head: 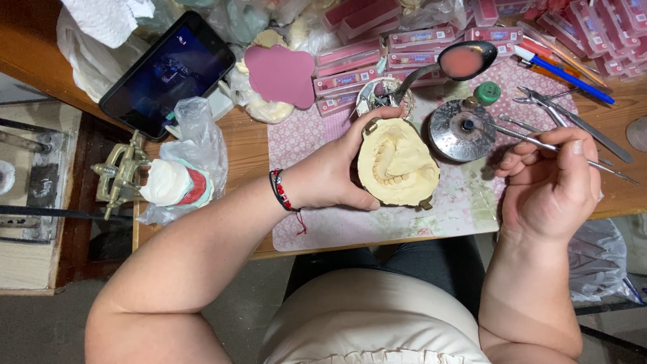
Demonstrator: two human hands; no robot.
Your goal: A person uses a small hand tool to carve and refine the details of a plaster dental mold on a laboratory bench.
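Left hand [330,176] fingers wrapped around one cream plaster dental cast [397,162], teeth side up, above the patterned mat [350,226] on the counter [256,145]. Right hand [552,189] fingers pinched on one thin metal tool [532,140] (long axis left-right, tip toward the round metal lid [453,135]). One phone [168,71] far left.

A: Where is there room near the left hand [330,176]?

B: Toward the body, the patterned mat [350,229] lies bare up to the table edge. Beyond its fingers sits a small bowl of tools [384,94], then stacked pink boxes [357,71].

A: And the right hand [549,185]?

B: Just ahead, a round metal lid [461,131] and pliers [573,118] block it. A narrow strip of mat separates it from the plaster cast [397,162]. To the left hand's outer side stands a brass articulator [121,175].
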